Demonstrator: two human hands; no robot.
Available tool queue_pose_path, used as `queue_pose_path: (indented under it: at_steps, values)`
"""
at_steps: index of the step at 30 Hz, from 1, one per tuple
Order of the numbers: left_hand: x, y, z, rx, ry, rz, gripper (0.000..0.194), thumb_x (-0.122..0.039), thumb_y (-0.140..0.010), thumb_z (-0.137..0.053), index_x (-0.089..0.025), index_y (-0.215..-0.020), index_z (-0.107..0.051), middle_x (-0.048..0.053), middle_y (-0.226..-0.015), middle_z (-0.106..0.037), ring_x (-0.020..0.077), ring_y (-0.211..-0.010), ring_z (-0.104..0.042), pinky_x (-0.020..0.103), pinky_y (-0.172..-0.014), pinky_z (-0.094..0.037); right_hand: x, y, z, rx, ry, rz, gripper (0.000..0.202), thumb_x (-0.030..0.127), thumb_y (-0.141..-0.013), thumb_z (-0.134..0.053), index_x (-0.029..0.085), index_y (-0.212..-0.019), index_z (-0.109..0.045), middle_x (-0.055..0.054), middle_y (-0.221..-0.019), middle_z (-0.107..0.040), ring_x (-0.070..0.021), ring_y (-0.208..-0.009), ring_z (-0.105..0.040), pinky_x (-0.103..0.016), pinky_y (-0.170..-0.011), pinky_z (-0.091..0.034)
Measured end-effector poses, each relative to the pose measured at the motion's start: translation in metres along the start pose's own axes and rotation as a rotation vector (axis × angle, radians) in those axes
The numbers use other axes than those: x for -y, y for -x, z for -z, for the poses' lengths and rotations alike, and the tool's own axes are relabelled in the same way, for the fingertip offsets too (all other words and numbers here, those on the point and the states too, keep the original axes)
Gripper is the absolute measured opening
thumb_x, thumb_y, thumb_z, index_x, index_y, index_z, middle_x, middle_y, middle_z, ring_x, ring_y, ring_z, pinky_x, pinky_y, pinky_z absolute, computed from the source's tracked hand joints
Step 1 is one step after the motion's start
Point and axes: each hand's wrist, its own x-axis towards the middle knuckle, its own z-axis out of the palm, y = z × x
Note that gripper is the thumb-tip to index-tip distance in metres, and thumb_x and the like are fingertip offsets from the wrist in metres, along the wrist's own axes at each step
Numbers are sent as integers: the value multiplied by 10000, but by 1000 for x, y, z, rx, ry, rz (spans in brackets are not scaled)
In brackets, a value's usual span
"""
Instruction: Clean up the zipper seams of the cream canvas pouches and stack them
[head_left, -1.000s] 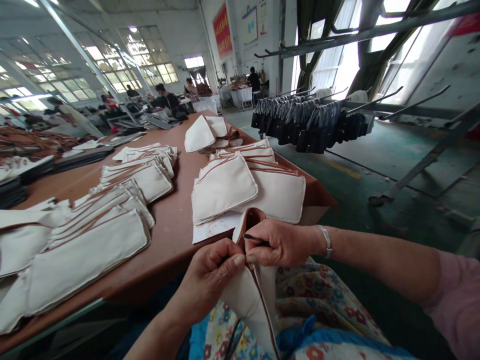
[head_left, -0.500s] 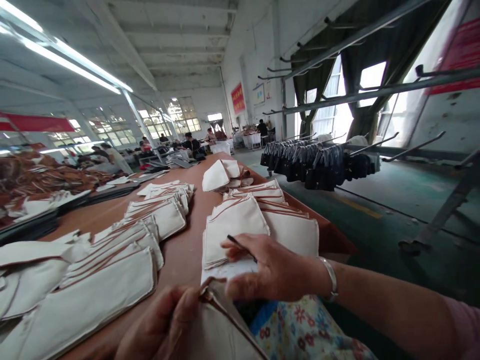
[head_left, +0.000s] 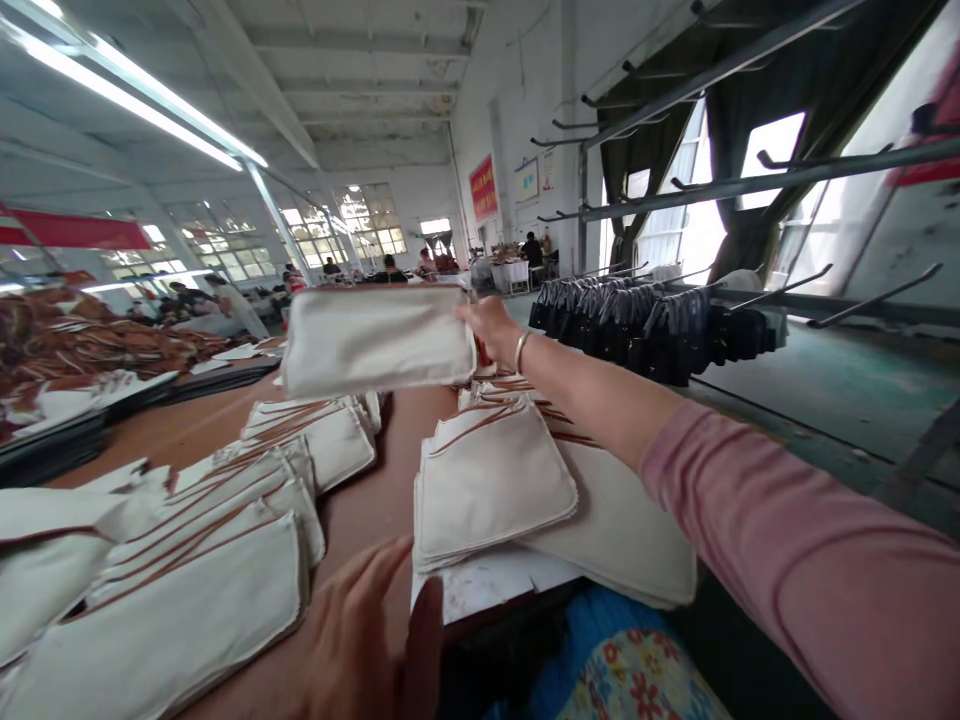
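Observation:
Out over the far part of the brown table (head_left: 397, 480), my right hand (head_left: 491, 328) is closed on the right end of a flat off-white fabric pouch (head_left: 379, 340) with a brown upper edge. The pouch hangs above a row of similar pouches. My left hand (head_left: 367, 640) is low at the near edge, fingers stretched and holding nothing. To its left lie overlapping fabric pouches (head_left: 202, 610) with brown edging. A small pile of white pouches (head_left: 495, 490) rests in front of my left hand, partly on white paper (head_left: 495, 585).
Dark bags (head_left: 637, 325) hang from a metal rack (head_left: 675, 195) on the right. Black sheets (head_left: 202, 392) and a heap of brown pieces (head_left: 97, 340) lie on the left. Several people work in the background. Flowered cloth (head_left: 637, 670) covers my lap.
My right hand has moved forward and up, carrying the pouch away from my lap. My left hand has let go of it and opened. The dark thin tool in my right hand no longer shows clearly.

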Motion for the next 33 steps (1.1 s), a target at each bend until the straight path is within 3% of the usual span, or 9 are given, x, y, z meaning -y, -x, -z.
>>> queue_pose_path:
  at_steps: [2,5,9,13,17,21,26,30,33]
  values:
    - [-7,-25,-45,153,3,-9,335,-303,-925,-571,-186,-1237,-537,108,-1121,-649,271,-1036,-608,385,-888,-495,-12,-32,15,-72,10,-45,193,169,-766,-656,159,-649,-503,51,-504,-484,-81,-469,-473,-173,-459,-379]
    - [-4,-62,-119,399,23,34,360,-309,-958,-520,-170,-1290,-506,129,-1235,-613,283,-1119,-562,412,-966,-456,-43,-41,42,-125,50,-90,187,155,-800,-621,142,-646,-514,25,-515,-508,-66,-424,-468,-145,-380,-303]
    - [-1,-101,-198,582,22,41,408,-307,-922,-579,-168,-1303,-540,142,-1257,-606,298,-1134,-550,404,-967,-433,-75,-5,79,-129,92,-115,113,137,-789,-612,118,-684,-574,-27,-602,-599,-77,-441,-527,-127,-325,-267]
    - [-11,-120,-231,597,19,65,300,-318,-878,-629,-193,-1150,-647,145,-1185,-604,324,-1118,-539,411,-918,-426,-81,58,116,-116,73,-128,114,243,-837,-582,134,-808,-596,-45,-697,-651,-95,-484,-571,-133,-313,-316]
    - [-15,-124,-225,594,16,94,200,-283,-869,-618,-186,-1039,-660,131,-1099,-621,310,-1070,-551,390,-871,-421,-106,117,133,-65,134,-186,254,392,-914,-474,151,-923,-554,-47,-759,-651,-103,-505,-580,-157,-333,-357]
    - [1,-130,-190,615,44,139,160,-316,-865,-602,-186,-921,-676,90,-931,-650,264,-911,-586,335,-767,-418,-149,140,129,-15,316,-228,216,339,-910,-450,152,-887,-556,-31,-714,-634,-111,-509,-568,-177,-371,-359]
    - [15,-128,-136,702,175,129,189,-337,-845,-590,-204,-836,-725,27,-823,-655,193,-796,-585,258,-690,-415,-147,123,110,55,454,-143,280,405,-907,-495,154,-817,-582,-19,-661,-625,-128,-539,-569,-220,-494,-407]
    - [1,-114,-125,716,264,141,207,-309,-853,-567,-201,-881,-741,31,-873,-649,175,-787,-583,240,-673,-418,-116,94,87,77,597,-41,381,473,-866,-581,162,-1086,-557,-84,-962,-695,-208,-823,-658,-275,-700,-470]
    - [-6,-110,-114,728,345,159,219,-308,-866,-557,-179,-868,-734,27,-833,-663,175,-769,-591,234,-662,-433,-111,81,77,101,768,-32,510,361,-755,-724,158,-1176,-522,-148,-1154,-658,-288,-1085,-610,-321,-858,-449]
